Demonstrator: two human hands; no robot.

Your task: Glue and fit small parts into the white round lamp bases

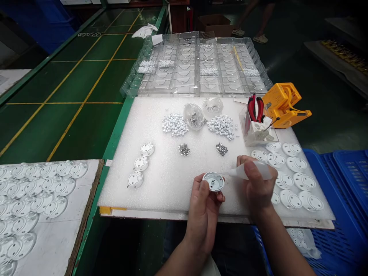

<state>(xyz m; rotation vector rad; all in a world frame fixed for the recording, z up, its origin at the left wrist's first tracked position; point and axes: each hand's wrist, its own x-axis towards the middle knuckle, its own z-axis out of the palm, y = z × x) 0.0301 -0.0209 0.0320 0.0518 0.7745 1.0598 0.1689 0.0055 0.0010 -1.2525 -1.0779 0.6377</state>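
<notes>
My left hand [203, 203] grips a round white plastic part [214, 181] by its rim, its hollow side facing up toward me. In my right hand [257, 184] is a translucent squeeze bottle [263, 170], tilted so its thin nozzle points left at the part's rim. I cannot tell whether the tip touches the part. Beyond my hands on the white foam sheet [161, 191] lie two small heaps of metal bits [184, 149] and two heaps of small white pieces [174, 124].
Several white discs [290, 199] lie at the right, and three more discs [135, 179] stand in a column at the left. A clear box [258, 134] holds red-handled pliers [255, 109] beside a yellow tape dispenser [287, 105]. Clear compartment trays [184, 82] are behind, blue crates [342, 214] at right.
</notes>
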